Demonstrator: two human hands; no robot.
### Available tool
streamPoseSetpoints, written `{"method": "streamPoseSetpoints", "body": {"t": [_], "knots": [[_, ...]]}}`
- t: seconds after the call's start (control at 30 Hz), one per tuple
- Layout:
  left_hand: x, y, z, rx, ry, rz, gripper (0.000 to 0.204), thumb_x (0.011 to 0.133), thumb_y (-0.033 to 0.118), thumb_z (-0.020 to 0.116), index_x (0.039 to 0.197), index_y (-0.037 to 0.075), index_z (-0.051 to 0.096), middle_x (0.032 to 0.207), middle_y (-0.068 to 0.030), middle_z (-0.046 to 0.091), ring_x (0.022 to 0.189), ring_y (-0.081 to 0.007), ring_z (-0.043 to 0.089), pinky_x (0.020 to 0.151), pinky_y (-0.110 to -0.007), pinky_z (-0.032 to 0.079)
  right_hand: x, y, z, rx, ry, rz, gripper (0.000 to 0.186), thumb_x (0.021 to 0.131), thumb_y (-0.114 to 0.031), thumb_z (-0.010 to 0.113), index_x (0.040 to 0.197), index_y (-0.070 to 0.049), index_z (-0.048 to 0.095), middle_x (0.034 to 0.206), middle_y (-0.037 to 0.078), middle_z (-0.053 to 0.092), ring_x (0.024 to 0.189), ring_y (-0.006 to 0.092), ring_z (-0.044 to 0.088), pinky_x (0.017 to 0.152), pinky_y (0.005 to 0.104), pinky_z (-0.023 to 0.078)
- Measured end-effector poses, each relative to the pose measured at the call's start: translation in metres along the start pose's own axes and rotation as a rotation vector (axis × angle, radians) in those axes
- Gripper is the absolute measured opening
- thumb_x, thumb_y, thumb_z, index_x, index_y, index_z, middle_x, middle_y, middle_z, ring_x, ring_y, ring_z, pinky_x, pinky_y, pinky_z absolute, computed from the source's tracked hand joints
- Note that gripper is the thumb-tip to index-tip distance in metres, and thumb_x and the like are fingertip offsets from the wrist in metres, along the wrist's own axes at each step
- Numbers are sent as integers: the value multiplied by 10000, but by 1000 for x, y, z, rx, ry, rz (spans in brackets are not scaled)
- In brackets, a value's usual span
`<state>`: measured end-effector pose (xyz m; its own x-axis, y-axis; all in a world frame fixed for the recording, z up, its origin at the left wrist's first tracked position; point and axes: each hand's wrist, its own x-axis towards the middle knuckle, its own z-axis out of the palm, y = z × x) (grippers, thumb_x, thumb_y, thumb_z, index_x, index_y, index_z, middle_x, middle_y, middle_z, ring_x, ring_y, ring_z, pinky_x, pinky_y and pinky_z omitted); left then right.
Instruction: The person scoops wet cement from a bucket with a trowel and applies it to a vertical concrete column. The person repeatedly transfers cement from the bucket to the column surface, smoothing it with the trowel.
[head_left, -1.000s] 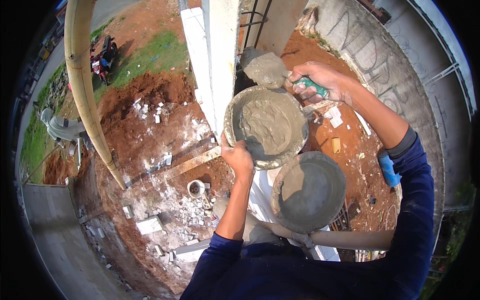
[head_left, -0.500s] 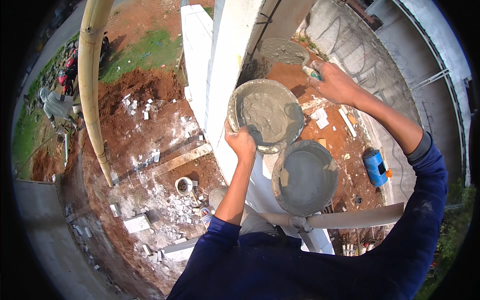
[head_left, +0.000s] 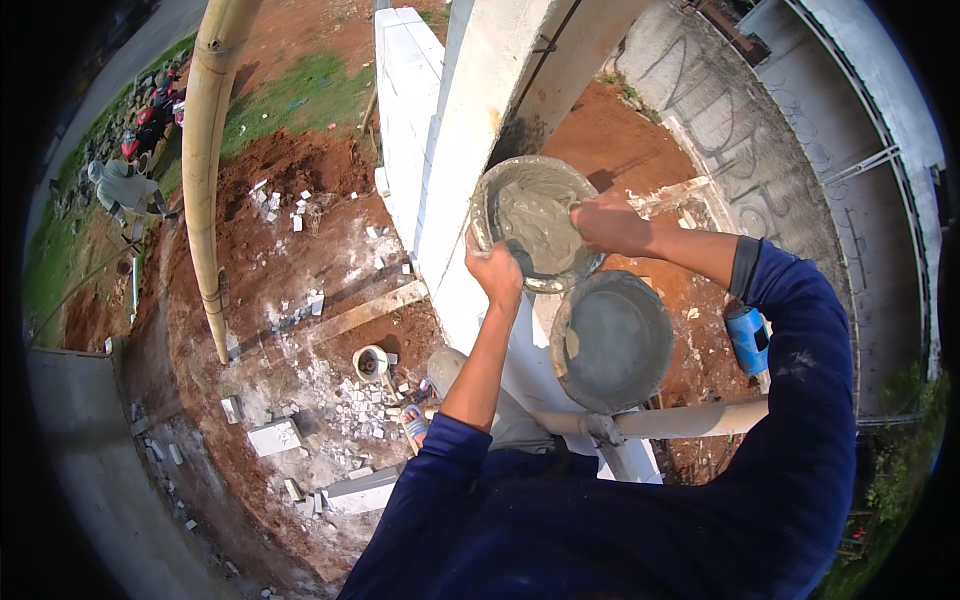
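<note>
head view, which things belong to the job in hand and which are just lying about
In the job:
mortar pan, held at the rim by the left hand
mortar, right hand at it
second pan, probably

Seemingly lying about:
blue container
white bucket
white block pieces

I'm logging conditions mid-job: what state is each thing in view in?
Round grey crusted basin: partly filled, held by its rim
Grey mortar paste inside it: uneven, partly shaded
Left bare hand: closed on that rim
Right bare hand: closed at the mortar; any tool hidden
Second round grey basin: coated inside, contents unclear
Small round white bucket: upright, open
Blue cylindrical container: dark side opening
Tan bamboo pole: slanting
</note>
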<state>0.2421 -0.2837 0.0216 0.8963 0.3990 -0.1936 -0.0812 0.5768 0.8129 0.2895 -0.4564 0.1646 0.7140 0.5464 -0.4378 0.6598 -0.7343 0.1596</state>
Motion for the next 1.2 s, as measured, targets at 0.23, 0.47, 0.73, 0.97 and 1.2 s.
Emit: {"method": "streamPoseSetpoints", "body": {"t": [0.23,0.47,0.73,0.97,1.2], "knots": [[3,-11,-6,58,2,71,496,804,-89,508,1287,-49,613,1066,-105,704,884,-164,651,812,-283,526,39,45,60,463,-63,-33,419,800,-237,729,1043,92,640,945,266,698,958,406,707,788,447,552],[4,-14,-11,123,-7,-8,508,799,-87,498,1298,-71,594,1066,-108,687,899,-177,632,849,-282,509,15,36,32,1060,-395,226,673,851,-182,718,1390,152,494,763,92,607,605,189,577,494,346,442],[-2,4,-1,172,7,-11,492,801,-89,516,1287,-58,584,968,-74,657,770,-134,590,691,-266,481,-20,33,28,1473,-364,413,759,912,-84,683,1541,143,324,716,30,530,491,99,446,414,298,335],[0,-4,-10,270,24,-62,533,797,-86,519,1327,-56,572,1047,-79,670,850,-152,606,791,-266,496,-35,47,26,1510,-302,396,430,922,-134,716,1259,81,557,715,14,514,462,73,397,395,270,289],[-1,-6,-14,285,10,-32,540,804,-87,515,1342,-57,558,1072,-93,664,882,-153,602,819,-274,495,-36,77,-27,1702,-138,337,206,951,-223,676,978,-23,633,698,-18,514,463,40,416,380,222,304]]}}
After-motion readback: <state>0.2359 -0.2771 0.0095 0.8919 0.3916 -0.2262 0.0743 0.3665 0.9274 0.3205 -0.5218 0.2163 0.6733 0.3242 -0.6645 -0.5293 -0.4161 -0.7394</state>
